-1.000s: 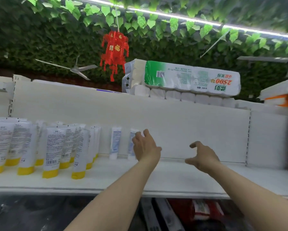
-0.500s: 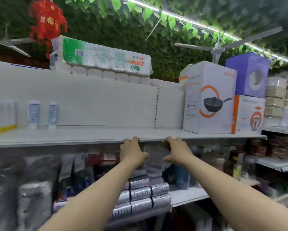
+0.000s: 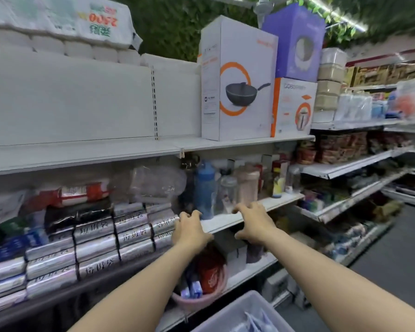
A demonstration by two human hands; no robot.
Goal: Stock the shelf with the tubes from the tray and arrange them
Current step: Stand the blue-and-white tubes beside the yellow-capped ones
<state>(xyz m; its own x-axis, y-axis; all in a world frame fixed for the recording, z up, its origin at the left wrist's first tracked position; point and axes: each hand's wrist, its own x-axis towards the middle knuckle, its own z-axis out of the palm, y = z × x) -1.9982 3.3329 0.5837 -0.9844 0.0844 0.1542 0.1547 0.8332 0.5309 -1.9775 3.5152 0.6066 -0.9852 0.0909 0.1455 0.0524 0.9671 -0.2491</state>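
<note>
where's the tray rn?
Head view, bottom edge, right of centre: the tray sits just below and right of the pink basin, in front of the shelving.

A shop aisle: tiered white shelves (image 3: 225,142) of boxed cookware (image 3: 237,80), bottles (image 3: 204,190), packaged goods.

The one wide-angle camera, worn on the person's head, stands close before the white metal shop shelving (image 3: 105,152), facing forward and somewhat down, turned rightward along its length, with the pale lilac-grey plastic tray (image 3: 228,313) cut off by the bottom edge.
</note>
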